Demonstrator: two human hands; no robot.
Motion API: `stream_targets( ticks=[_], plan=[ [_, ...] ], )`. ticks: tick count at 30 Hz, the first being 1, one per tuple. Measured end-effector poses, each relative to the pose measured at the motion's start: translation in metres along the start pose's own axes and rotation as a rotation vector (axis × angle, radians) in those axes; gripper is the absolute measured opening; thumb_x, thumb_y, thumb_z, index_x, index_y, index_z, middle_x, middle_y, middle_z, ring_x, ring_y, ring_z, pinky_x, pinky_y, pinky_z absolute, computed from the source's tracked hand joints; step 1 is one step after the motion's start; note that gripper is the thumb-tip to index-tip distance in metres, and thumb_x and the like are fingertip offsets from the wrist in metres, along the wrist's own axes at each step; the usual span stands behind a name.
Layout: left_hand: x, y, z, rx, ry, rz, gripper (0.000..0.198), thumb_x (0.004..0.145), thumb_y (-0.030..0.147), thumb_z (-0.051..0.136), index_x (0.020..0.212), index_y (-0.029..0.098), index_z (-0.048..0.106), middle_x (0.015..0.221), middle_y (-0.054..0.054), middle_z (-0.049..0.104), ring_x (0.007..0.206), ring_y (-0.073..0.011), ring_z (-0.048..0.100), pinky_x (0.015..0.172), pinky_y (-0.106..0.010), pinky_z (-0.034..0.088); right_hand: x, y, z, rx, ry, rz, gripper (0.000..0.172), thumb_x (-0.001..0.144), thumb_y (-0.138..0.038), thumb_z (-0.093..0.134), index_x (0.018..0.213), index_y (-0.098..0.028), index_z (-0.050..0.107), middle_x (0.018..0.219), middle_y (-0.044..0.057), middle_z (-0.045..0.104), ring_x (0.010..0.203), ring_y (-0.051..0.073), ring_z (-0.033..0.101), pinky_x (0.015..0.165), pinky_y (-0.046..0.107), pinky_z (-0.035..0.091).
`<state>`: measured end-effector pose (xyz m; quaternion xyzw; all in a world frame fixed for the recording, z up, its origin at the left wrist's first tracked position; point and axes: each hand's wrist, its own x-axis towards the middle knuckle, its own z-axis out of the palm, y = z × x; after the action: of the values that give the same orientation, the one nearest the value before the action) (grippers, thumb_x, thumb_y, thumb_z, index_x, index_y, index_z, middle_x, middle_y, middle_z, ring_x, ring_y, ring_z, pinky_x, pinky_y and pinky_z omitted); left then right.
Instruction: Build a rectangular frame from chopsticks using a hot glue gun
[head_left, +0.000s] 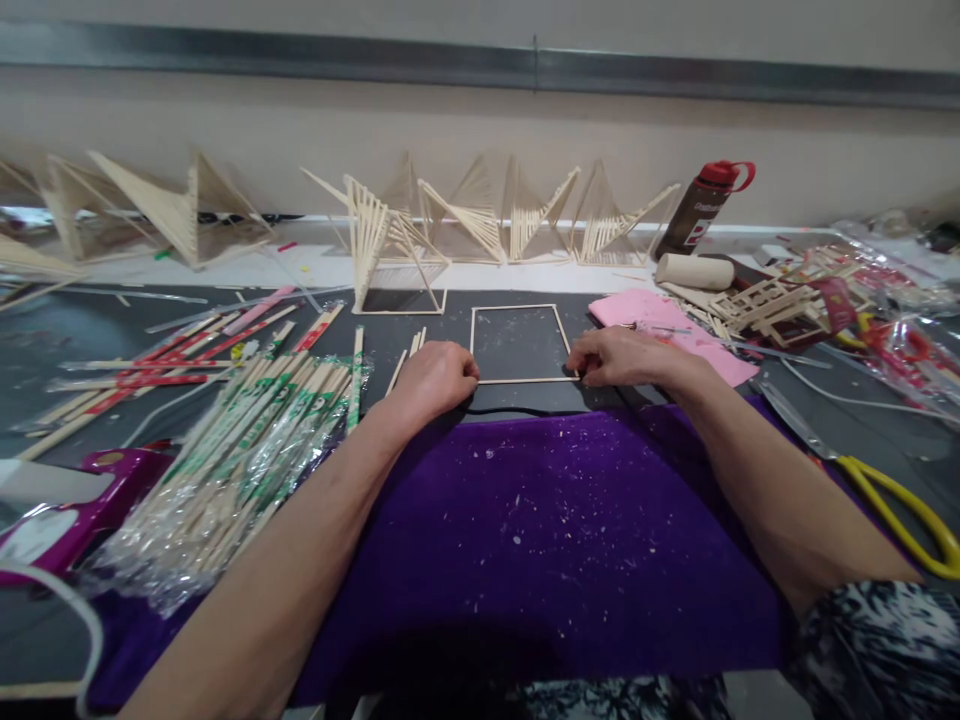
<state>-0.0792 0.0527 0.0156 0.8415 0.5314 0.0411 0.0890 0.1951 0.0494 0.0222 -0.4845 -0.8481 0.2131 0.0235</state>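
Note:
A thin square frame of wooden sticks (529, 381) lies flat on the dark grey mat. At its near left corner is my left hand (436, 375), fingers curled and pinched on the stick end. My right hand (621, 356) pinches the near right corner, with the thumb and fingertips together there. The exact grip of the left fingertips is partly hidden by the hand. Just left of that hand lie a few loose chopsticks (413, 346). Behind the frame stands a twisted chopstick model (373, 232) on a square base.
Wrapped chopsticks (247, 440) and a magenta glue gun (124, 490) lie at left. A purple cloth (555, 540) covers the near edge. At right are a pink cloth (716, 350), yellow-handled scissors (892, 500) and a bottle (694, 212). More stick models (461, 215) line the wall.

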Motion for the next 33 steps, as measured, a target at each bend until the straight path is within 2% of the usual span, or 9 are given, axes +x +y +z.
stream_targets(
  ticks=[7, 20, 26, 29, 33],
  plan=[
    [-0.001, 0.001, -0.001, -0.003, 0.001, 0.0, 0.024, 0.067, 0.025, 0.052, 0.078, 0.019, 0.072, 0.078, -0.008, 0.068, 0.076, -0.021, 0.059, 0.07, -0.031, 0.04, 0.001, -0.002, 0.001, 0.006, 0.009, 0.023, 0.023, 0.065, -0.025, 0.057, 0.086, -0.021, 0.066, 0.082, 0.002, 0.066, 0.069, 0.015, 0.057, 0.058, 0.026, 0.04],
    [-0.001, 0.003, 0.0, 0.009, 0.003, -0.006, 0.025, 0.067, 0.025, 0.051, 0.078, 0.018, 0.072, 0.079, -0.009, 0.069, 0.076, -0.0219, 0.06, 0.069, -0.031, 0.04, 0.006, 0.01, 0.005, 0.018, 0.044, -0.029, 0.017, 0.068, -0.021, 0.054, 0.08, -0.023, 0.066, 0.083, 0.002, 0.067, 0.073, 0.015, 0.059, 0.063, 0.027, 0.043],
    [0.0, 0.002, -0.004, 0.012, -0.017, 0.043, 0.025, 0.068, 0.024, 0.051, 0.079, 0.017, 0.072, 0.08, -0.009, 0.069, 0.077, -0.0218, 0.061, 0.068, -0.031, 0.041, 0.006, 0.008, 0.005, 0.014, 0.04, -0.04, 0.018, 0.068, -0.021, 0.054, 0.081, -0.023, 0.066, 0.084, 0.002, 0.067, 0.074, 0.016, 0.059, 0.065, 0.027, 0.043],
    [-0.001, -0.002, -0.007, -0.043, -0.043, 0.042, 0.025, 0.07, 0.024, 0.051, 0.081, 0.018, 0.072, 0.082, -0.007, 0.07, 0.077, -0.0201, 0.061, 0.069, -0.029, 0.042, 0.005, 0.005, 0.004, 0.005, 0.029, -0.021, 0.019, 0.069, -0.021, 0.053, 0.083, -0.023, 0.067, 0.084, 0.002, 0.067, 0.075, 0.016, 0.06, 0.066, 0.028, 0.043],
    [-0.003, -0.009, -0.009, -0.268, -0.093, -0.077, 0.026, 0.073, 0.024, 0.05, 0.089, 0.017, 0.07, 0.077, -0.006, 0.069, 0.069, -0.0154, 0.061, 0.064, -0.027, 0.046, 0.005, 0.005, 0.005, -0.008, 0.021, -0.003, 0.02, 0.069, -0.022, 0.053, 0.084, -0.023, 0.067, 0.085, 0.002, 0.068, 0.076, 0.017, 0.06, 0.067, 0.029, 0.043]
  ],
)
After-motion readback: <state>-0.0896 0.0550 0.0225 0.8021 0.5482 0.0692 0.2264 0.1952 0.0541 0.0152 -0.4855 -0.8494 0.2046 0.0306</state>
